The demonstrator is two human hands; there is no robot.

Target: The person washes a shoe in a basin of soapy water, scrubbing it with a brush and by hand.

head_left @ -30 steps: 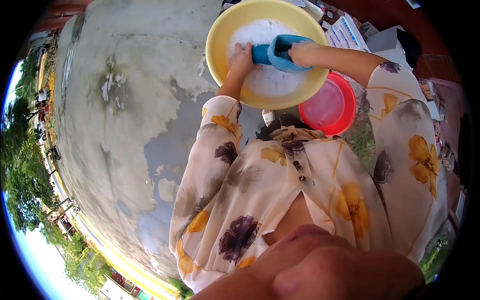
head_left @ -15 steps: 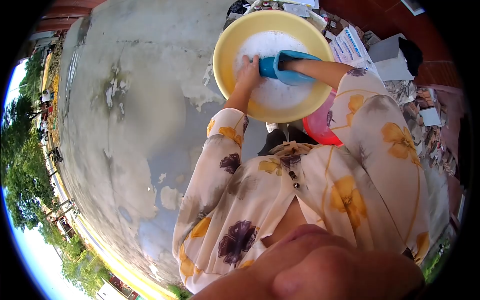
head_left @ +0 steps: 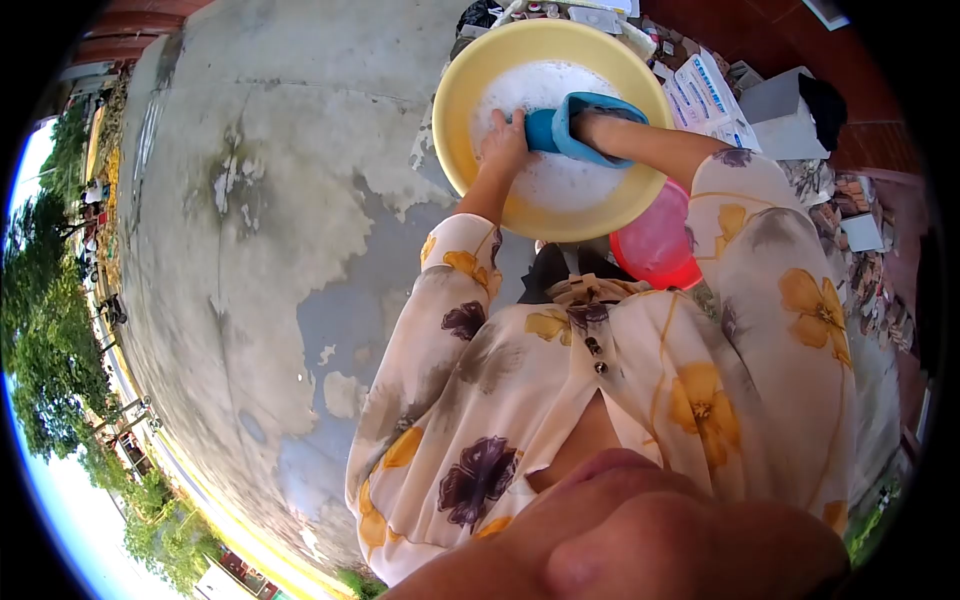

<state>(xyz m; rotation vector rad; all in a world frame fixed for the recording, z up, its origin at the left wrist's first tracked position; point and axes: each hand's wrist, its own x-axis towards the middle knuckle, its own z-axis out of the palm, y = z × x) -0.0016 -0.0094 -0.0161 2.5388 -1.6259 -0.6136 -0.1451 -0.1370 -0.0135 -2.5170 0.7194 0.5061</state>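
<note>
A yellow basin (head_left: pixel 452 130) holds white, foamy water (head_left: pixel 560 190). Over the suds lies a blue hollow vessel (head_left: pixel 610 108), with a wide flared mouth and a narrower, darker end; its exact kind is unclear. My left hand (head_left: pixel 503 142) is at the narrow end, its fingers bent against it. My right hand (head_left: pixel 600 135) reaches into the wide mouth, so its fingers are hidden inside.
A pink-red basin (head_left: pixel 655 245) sits under the yellow one at the right. Beyond are a white printed box (head_left: pixel 708 100), a light-coloured box (head_left: pixel 785 120) and rubble (head_left: pixel 850 250). Worn concrete floor (head_left: pixel 300 200) spreads to the left.
The basin, arms and vessel appear slightly further right in view. The vessel's wide mouth has turned a little, showing more of my right hand inside it.
</note>
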